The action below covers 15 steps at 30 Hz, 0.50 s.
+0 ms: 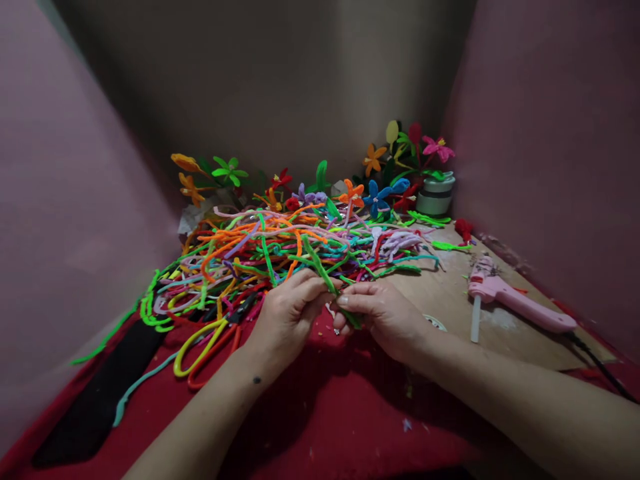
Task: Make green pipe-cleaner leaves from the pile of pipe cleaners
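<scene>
Both my hands meet in the middle, above the red cloth (360,413). A green pipe cleaner (320,265), which looks doubled or folded, runs between them, its upper end tilted to the left and its lower end under my right fingers. My left hand (295,310) is closed, with thumb and fingers pinching it. My right hand (380,310) pinches the lower part between thumb and forefinger. Just beyond my hands lies a tangled heap of colourful pipe cleaners (280,233). Scissors with yellow and red handles (200,343) lie left of my left hand.
A pink glue gun (520,303) rests on a brown board (430,287) at the right, its cord trailing off. Pipe-cleaner flowers (377,197) and a small pot (435,193) stand at the back. A flat black object (105,393) lies at the left, between pink walls.
</scene>
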### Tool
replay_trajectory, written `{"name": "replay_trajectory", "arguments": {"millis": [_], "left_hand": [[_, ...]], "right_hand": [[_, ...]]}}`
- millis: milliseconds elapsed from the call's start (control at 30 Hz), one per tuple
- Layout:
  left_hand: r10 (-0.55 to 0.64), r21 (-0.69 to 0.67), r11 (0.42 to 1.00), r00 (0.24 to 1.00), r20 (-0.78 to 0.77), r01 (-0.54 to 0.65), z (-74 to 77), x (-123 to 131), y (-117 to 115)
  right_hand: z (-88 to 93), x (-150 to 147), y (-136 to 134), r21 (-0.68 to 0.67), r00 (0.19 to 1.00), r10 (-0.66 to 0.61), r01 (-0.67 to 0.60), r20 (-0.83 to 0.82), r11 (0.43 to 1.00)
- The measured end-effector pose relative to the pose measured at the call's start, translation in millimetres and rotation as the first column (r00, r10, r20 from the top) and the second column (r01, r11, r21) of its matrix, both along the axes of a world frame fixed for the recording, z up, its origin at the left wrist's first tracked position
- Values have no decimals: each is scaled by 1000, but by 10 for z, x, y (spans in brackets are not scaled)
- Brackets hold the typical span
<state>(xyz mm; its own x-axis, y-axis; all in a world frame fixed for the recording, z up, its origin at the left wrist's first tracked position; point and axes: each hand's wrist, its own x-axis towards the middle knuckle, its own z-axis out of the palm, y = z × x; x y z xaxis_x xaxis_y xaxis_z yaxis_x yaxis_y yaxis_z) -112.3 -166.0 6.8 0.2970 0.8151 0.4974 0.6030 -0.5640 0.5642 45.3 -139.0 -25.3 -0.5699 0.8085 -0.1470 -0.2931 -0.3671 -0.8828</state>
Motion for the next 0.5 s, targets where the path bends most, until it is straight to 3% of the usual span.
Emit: {"name": "replay_trajectory", "arguments": {"millis": [133, 233, 300, 400, 500], "left_hand": [[73, 175, 984, 964, -255, -28, -38, -63, -4], [253, 371, 926, 841, -478, -68, -23, -70, -62], [333, 482, 875, 767, -549, -34, 28, -58, -112], [348, 563, 825, 737, -579, 53, 144, -31, -186], [300, 544, 829, 722, -624, 126, 234, -11, -253]], "right_hand": [[9, 0, 1, 37, 1000, -6, 5, 22, 999], [23, -7, 3, 70, 1000, -6, 5, 16, 998], [34, -6, 7, 97, 1000, 0, 0, 5, 995], [54, 1, 15, 123, 1000, 11, -10, -5, 992], [79, 6, 13, 124, 999, 40, -42, 14, 991]]}}
